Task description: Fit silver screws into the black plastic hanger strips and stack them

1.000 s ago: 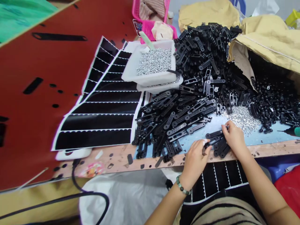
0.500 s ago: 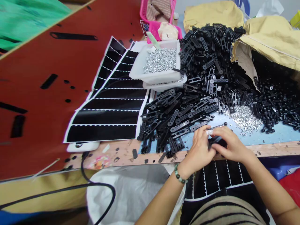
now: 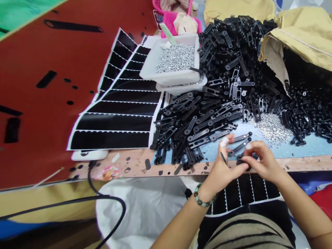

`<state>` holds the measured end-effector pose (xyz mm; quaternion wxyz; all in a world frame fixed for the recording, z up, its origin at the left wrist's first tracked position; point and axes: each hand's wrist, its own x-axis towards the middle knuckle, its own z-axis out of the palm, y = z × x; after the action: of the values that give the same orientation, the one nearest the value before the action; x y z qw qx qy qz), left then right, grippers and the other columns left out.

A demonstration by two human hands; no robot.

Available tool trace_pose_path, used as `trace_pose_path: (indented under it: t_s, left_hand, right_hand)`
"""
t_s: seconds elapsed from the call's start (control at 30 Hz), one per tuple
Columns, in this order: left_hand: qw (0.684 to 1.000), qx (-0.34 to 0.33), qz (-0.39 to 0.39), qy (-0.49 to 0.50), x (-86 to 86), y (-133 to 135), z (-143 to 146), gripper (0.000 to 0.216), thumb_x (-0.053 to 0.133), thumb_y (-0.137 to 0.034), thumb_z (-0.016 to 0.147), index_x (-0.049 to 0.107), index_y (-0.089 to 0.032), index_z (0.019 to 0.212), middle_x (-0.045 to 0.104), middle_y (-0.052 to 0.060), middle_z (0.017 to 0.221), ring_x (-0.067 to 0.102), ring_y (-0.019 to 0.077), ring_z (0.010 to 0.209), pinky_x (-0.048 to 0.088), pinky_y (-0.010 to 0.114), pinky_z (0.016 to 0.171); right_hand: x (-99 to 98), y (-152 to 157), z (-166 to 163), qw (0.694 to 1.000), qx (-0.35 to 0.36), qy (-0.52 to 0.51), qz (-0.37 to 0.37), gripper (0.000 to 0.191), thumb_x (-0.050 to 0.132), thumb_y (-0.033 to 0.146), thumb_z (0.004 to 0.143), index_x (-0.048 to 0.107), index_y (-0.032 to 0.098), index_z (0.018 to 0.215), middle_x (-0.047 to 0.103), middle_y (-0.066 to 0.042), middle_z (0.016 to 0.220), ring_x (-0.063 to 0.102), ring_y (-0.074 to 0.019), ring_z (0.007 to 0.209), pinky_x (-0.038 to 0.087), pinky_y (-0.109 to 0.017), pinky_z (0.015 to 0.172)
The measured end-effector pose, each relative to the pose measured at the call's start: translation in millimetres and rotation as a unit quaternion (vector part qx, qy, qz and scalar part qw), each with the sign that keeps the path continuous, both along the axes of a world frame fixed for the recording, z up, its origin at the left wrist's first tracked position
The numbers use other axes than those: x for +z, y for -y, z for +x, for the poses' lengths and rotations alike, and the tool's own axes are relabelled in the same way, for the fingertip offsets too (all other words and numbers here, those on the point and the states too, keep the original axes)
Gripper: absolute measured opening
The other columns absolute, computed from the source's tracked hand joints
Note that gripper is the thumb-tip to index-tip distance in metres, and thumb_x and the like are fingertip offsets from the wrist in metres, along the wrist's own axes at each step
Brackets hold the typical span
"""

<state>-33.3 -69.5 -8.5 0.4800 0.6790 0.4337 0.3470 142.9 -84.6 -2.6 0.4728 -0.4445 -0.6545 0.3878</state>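
My left hand (image 3: pixel 220 171) is at the table's front edge, its fingers curled up around a thin black piece (image 3: pixel 223 158) and its thumb stretched toward the right hand. White wraps cover some fingertips. My right hand (image 3: pixel 263 162) is closed in a pinch on a small black plastic part (image 3: pixel 240 158), mostly hidden by the fingers. Just beyond the hands, two slim black plastic links (image 3: pixel 240 147) with round knobbed ends lie side by side on the blue mat (image 3: pixel 281 150).
A heap of black plastic links (image 3: pixel 207 121) spreads left of and behind the hands. Loose silver screws and nuts (image 3: pixel 272 128) lie to the right, near small black parts (image 3: pixel 311 121). A white tub (image 3: pixel 150 65) holds silver screws. Black adhesive sheets (image 3: pixel 116 121) lie farther left.
My hands have moved apart from their closer grouping, uncovering the two links beyond them. A thin black piece now shows in my left hand. The view has shifted slightly.
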Motion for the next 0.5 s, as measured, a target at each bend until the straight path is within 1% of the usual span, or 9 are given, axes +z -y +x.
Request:
trace_pose_path:
  t_s: [0.07, 0.1, 0.17, 0.2, 0.27, 0.33, 0.37, 0.43, 0.5]
  left_hand:
    - [0.996, 0.047, 0.053, -0.054, -5.2, 5, 3, 0.085, 0.068, -0.034, 0.073, 0.017, -0.026, 0.141, 0.028, 0.013, 0.142, 0.032, 0.0314, 0.133, 0.031, 0.051, 0.108]
    - [0.990, 0.048, 0.086, -0.099, -9.0, 7, 6, 0.092, 0.072, -0.036, 0.070, 0.015, -0.025, 0.142, 0.026, 0.014, 0.145, 0.027, 0.0336, 0.135, 0.026, 0.054, 0.110]
    - [0.969, 0.016, 0.146, -0.197, -17.7, 13, 11, 0.099, 0.075, -0.037, 0.068, 0.014, -0.025, 0.145, 0.023, 0.016, 0.149, 0.021, 0.0371, 0.138, 0.016, 0.059, 0.111]
    - [0.956, 0.003, 0.170, -0.238, -21.9, 15, 13, 0.096, 0.074, -0.037, 0.070, 0.014, -0.024, 0.145, 0.023, 0.017, 0.150, 0.020, 0.0379, 0.138, 0.013, 0.061, 0.111]
    - [0.933, 0.016, 0.214, -0.288, -28.1, 18, 14, 0.083, 0.068, -0.034, 0.078, 0.020, -0.021, 0.145, 0.028, 0.019, 0.148, 0.023, 0.0375, 0.138, 0.013, 0.062, 0.109]
    - [0.918, 0.032, 0.257, -0.301, -30.4, 21, 9, 0.066, 0.062, -0.031, 0.084, 0.032, -0.019, 0.141, 0.039, 0.019, 0.143, 0.034, 0.0350, 0.132, 0.016, 0.059, 0.109]
    - [0.913, 0.024, 0.278, -0.298, -30.4, 22, 5, 0.057, 0.060, -0.030, 0.085, 0.039, -0.020, 0.137, 0.047, 0.017, 0.138, 0.040, 0.0328, 0.128, 0.017, 0.057, 0.109]
    - [0.909, -0.017, 0.304, -0.285, -29.3, 26, -2, 0.042, 0.058, -0.025, 0.087, 0.051, -0.025, 0.128, 0.060, 0.009, 0.125, 0.052, 0.0271, 0.115, 0.017, 0.053, 0.110]
    - [0.911, -0.051, 0.304, -0.275, -28.5, 31, -7, 0.035, 0.057, -0.022, 0.087, 0.057, -0.028, 0.121, 0.066, 0.003, 0.117, 0.057, 0.0235, 0.106, 0.017, 0.050, 0.109]
  right_hand:
    - [-1.9, 4, 17, 0.997, -0.055, -0.015, -0.043, 0.020, 0.058, 0.022, 0.087, 0.052, 0.025, 0.106, 0.058, 0.000, 0.083, 0.058, -0.0137, 0.074, 0.049, -0.027, 0.065]
    - [-3.5, 6, 26, 0.995, -0.076, -0.005, -0.063, 0.016, 0.058, 0.024, 0.087, 0.056, 0.024, 0.102, 0.059, -0.001, 0.084, 0.058, -0.0143, 0.076, 0.049, -0.027, 0.066]
    - [-7.3, 7, 41, 0.990, -0.093, 0.032, -0.101, 0.009, 0.059, 0.029, 0.086, 0.062, 0.022, 0.091, 0.060, -0.003, 0.082, 0.058, -0.0149, 0.075, 0.047, -0.027, 0.064]
    - [-9.3, 7, 46, 0.988, -0.090, 0.050, -0.117, 0.011, 0.060, 0.031, 0.086, 0.064, 0.021, 0.086, 0.060, -0.003, 0.080, 0.057, -0.0150, 0.072, 0.046, -0.027, 0.062]
    - [-12.7, 9, 49, 0.984, -0.080, 0.074, -0.144, 0.017, 0.061, 0.035, 0.085, 0.066, 0.020, 0.081, 0.061, -0.003, 0.075, 0.056, -0.0152, 0.068, 0.045, -0.027, 0.060]
    - [-14.6, 9, 48, 0.980, -0.070, 0.090, -0.163, 0.020, 0.060, 0.037, 0.084, 0.067, 0.019, 0.079, 0.062, -0.003, 0.074, 0.057, -0.0154, 0.066, 0.045, -0.028, 0.059]
    - [-15.1, 10, 46, 0.979, -0.063, 0.097, -0.168, 0.021, 0.060, 0.038, 0.085, 0.068, 0.019, 0.079, 0.062, -0.003, 0.073, 0.057, -0.0156, 0.066, 0.045, -0.028, 0.059]
    - [-15.4, 9, 42, 0.978, -0.047, 0.116, -0.169, 0.022, 0.058, 0.038, 0.085, 0.068, 0.019, 0.079, 0.063, -0.004, 0.073, 0.058, -0.0160, 0.066, 0.045, -0.029, 0.060]
    - [-16.0, 7, 39, 0.977, -0.035, 0.136, -0.162, 0.022, 0.057, 0.036, 0.086, 0.068, 0.019, 0.080, 0.063, -0.004, 0.073, 0.058, -0.0162, 0.067, 0.046, -0.029, 0.061]
